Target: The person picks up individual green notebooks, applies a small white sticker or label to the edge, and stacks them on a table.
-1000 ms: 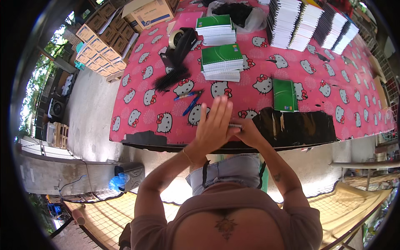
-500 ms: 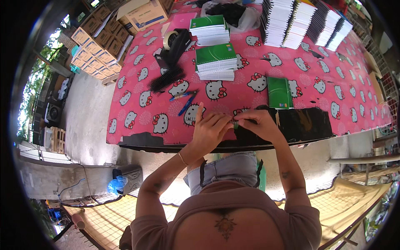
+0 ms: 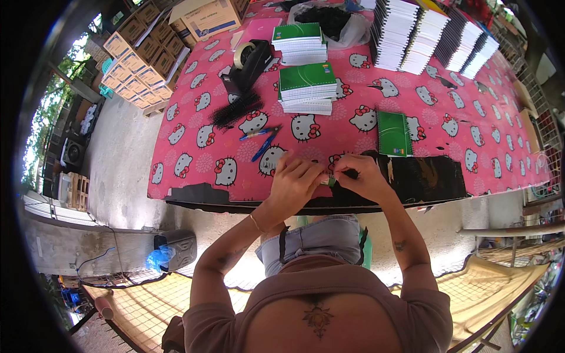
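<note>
Both my hands meet above the near table edge. My left hand [image 3: 296, 183] is closed, its fingertips against a small green-and-white item [image 3: 328, 180] mostly hidden by the fingers. My right hand [image 3: 362, 176] pinches at the same item from the other side, thumb and forefinger pressed together. Too little of it shows to tell its kind. Beyond my left hand lie blue-handled pliers [image 3: 266, 144] and a pile of black spiral binding coils [image 3: 237, 112]. Past my right hand, a green spiral notebook [image 3: 394, 134] lies flat.
A near stack of green-covered notebooks [image 3: 306, 79] and a farther stack [image 3: 296, 32] stand mid-table, beside a black tape dispenser [image 3: 250, 67]. Tall piles of spiral notebooks [image 3: 400, 38] rise at the far right. Cardboard boxes [image 3: 140, 65] are stacked beyond the table's left side.
My right hand's fingers have shifted slightly at the small green-and-white item, and a little more of its white shows. The view has tilted slightly. Things on the table stay where they were.
</note>
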Demonstrator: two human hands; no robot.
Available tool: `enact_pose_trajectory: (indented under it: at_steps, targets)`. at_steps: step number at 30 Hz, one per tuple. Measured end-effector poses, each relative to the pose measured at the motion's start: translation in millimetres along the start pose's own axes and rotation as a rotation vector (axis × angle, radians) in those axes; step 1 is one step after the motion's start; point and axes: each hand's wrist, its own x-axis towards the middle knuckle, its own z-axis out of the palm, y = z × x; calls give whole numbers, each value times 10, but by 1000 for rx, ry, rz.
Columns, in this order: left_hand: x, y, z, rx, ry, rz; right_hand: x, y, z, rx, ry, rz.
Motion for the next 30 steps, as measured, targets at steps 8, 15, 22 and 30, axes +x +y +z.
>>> enact_pose_trajectory:
  at_steps: [8, 15, 22, 30]
  targets:
    - [325, 269, -415, -322, -7, -235, -22, -618, 212, -84, 525, 0]
    - [1240, -667, -157, -47, 289, 35, -93, -130, -593, 335, 739, 247]
    - [1192, -1110, -119, 283, 176, 202, -178, 757, -1068, -765, 610, 270]
    - [367, -509, -14, -264, -39, 148, -218, 480, 250, 159, 269, 141]
